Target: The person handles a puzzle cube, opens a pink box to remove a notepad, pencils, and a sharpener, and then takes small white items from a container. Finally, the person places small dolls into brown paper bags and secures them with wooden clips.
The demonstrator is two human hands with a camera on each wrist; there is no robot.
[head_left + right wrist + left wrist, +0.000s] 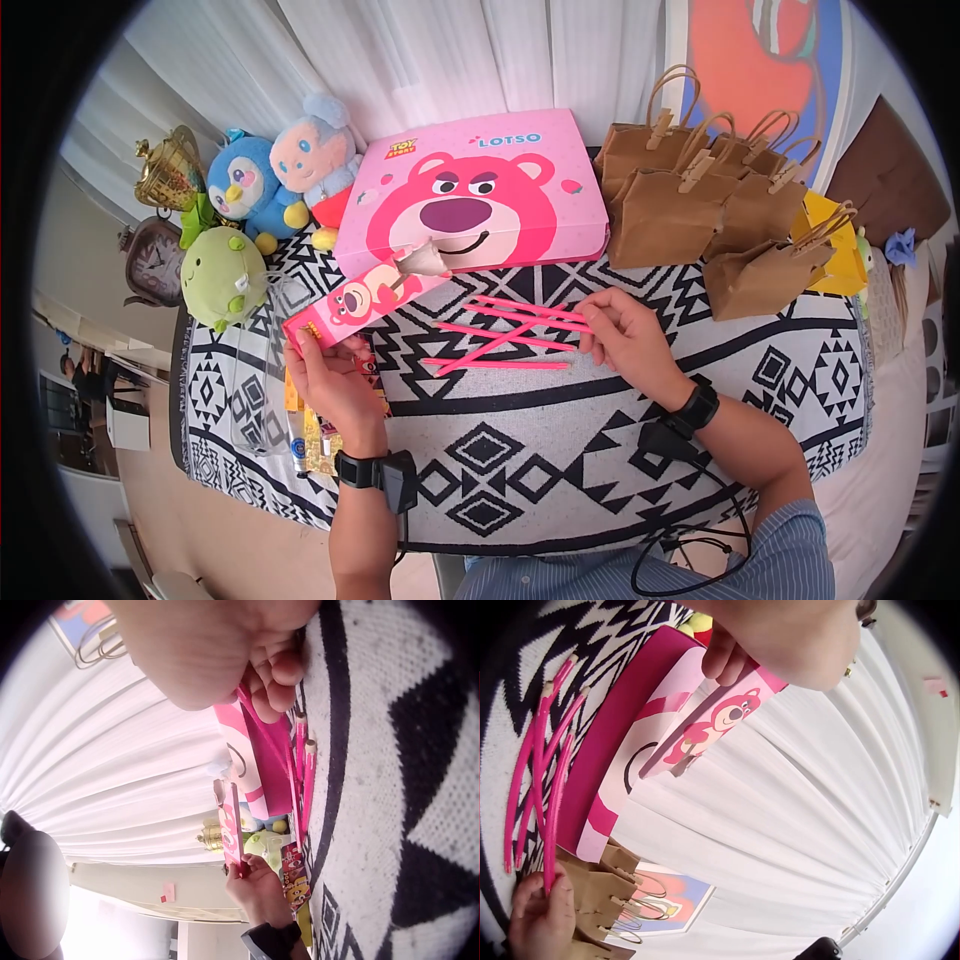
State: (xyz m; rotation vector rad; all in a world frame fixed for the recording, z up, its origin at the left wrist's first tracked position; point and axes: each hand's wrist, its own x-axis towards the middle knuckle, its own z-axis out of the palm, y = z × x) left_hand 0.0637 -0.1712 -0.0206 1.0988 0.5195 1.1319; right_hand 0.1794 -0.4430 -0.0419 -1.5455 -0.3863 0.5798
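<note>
My left hand (338, 390) grips the lower left end of a slim pink carton (375, 296) with a bear printed on it. That carton is tilted above the cloth, and its torn-looking flap stands open at the upper right end. Several pink pencils (500, 364) lie crossed on the cloth, between the two hands. My right hand (635, 348) pinches the right end of one pink pencil (550, 859) between thumb and fingers, as the left wrist view shows. In the right wrist view, curled fingertips (281, 697) partly hide that pencil's end.
A large pink bear box (470, 190) stands behind the pencils. Brown paper bags (660, 220) are at the back right. Plush toys (245, 190) and a gold trophy (170, 175) stand at the left. Colourful packets (320, 440) lie beside my left hand. Cables hang from the right wrist.
</note>
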